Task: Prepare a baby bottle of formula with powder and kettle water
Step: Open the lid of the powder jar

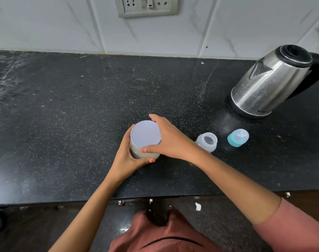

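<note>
Grip, left: your left hand [126, 157] is curled round the body of the powder jar [148, 155], thumb across its near side, holding it steady on the desk [82, 106].

Grip, right: your right hand [170, 140] grasps the jar's pale lid [145, 134] from above, thumb on the near edge and fingers reaching over the far rim. The lid sits flat on the jar; no gap is visible. Pale powder shows through the wall below it.

Step in hand, as judged: opening the powder jar. No powder has reached the bottle as far as can be seen.

Just to the right of your right wrist, the baby bottle [207, 141] stands upright with its mouth open. Near it, further right, its teal cap [237, 138] rests apart on the desk. The kettle [269, 82] stands well apart at the far right, spout turned toward the middle of the desk.

Next move calls for: counter-hold with the left grip while the right takes the lid off, then set the lid down away from the bottle. No scoop is visible; it may be inside the jar. Keep your right forearm off the open bottle, which stands close enough to be knocked.
</note>
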`<act>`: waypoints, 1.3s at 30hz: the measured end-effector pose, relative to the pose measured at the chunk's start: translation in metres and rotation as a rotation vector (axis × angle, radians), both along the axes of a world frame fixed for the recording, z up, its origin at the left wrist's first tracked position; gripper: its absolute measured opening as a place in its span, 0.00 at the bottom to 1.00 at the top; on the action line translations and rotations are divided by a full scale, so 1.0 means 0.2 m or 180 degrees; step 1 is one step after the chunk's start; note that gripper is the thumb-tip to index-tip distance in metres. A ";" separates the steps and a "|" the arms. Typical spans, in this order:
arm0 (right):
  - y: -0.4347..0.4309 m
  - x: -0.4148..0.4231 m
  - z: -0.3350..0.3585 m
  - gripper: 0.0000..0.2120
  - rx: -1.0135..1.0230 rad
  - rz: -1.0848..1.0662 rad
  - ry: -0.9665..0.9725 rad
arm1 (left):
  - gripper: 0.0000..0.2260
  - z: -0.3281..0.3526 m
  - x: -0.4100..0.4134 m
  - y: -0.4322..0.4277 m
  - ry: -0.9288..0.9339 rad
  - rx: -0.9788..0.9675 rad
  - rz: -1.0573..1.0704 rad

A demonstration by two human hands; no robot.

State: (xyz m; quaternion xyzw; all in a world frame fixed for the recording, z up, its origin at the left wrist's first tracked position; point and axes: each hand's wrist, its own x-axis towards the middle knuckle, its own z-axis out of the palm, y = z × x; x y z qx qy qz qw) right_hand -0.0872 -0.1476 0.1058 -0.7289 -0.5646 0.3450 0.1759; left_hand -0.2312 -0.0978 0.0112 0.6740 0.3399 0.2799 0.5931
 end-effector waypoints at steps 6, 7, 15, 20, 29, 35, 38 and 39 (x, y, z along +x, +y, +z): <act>0.06 -0.11 0.05 0.42 -0.0076 0.0252 -0.1292 | 0.44 -0.01 0.04 -0.03 -0.0023 0.0118 0.0255; 0.07 -0.13 0.05 0.41 -0.0065 0.0269 -0.1464 | 0.42 -0.01 0.04 -0.03 0.0011 0.0137 0.0294; 0.11 -0.15 0.08 0.28 0.0186 0.0593 -0.1906 | 0.38 0.01 0.04 -0.03 0.0447 0.0317 0.0470; 0.12 -0.13 0.11 0.30 0.0243 0.0780 -0.1706 | 0.43 -0.01 0.03 -0.02 0.0502 0.0395 0.0526; 0.13 -0.07 0.10 0.27 0.0222 0.1352 -0.1681 | 0.34 0.02 0.03 -0.01 0.0428 0.0442 0.0469; 0.18 0.00 0.10 0.29 0.0057 0.2212 -0.1476 | 0.35 0.01 0.03 -0.01 0.0436 0.0478 0.0462; 0.22 0.04 0.07 0.30 -0.0017 0.2508 -0.1117 | 0.34 0.01 0.04 -0.01 0.0488 0.0499 0.0451; 0.23 0.04 0.05 0.31 -0.0076 0.2508 -0.1033 | 0.34 0.01 0.04 -0.01 0.0497 0.0499 0.0444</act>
